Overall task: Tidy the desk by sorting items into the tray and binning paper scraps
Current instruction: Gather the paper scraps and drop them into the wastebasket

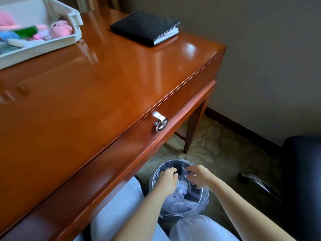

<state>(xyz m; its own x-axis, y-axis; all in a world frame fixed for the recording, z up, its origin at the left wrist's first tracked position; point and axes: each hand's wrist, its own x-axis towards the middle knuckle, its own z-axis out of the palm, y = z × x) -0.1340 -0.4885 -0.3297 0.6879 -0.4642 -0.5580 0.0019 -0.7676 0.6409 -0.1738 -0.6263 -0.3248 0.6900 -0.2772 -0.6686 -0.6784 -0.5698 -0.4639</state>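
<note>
A round bin [202, 200] lined with a clear plastic bag stands on the floor by my knees. White paper scraps [181, 187] lie inside it. My left hand [166, 182] hovers over the bin's left side with fingers loosely curled downward and nothing visible in them. My right hand [199, 176] is over the right side, fingers relaxed and spread, holding nothing. The white tray [43, 47] sits at the desk's far left and holds pink plush toys [60, 29], a green item [27, 31] and other small things.
A black notebook [145, 27] lies at the far right of the glossy wooden desk [104, 80]. A drawer with a metal ring pull [160, 123] faces me. A dark chair [302, 171] stands at the right on the carpet.
</note>
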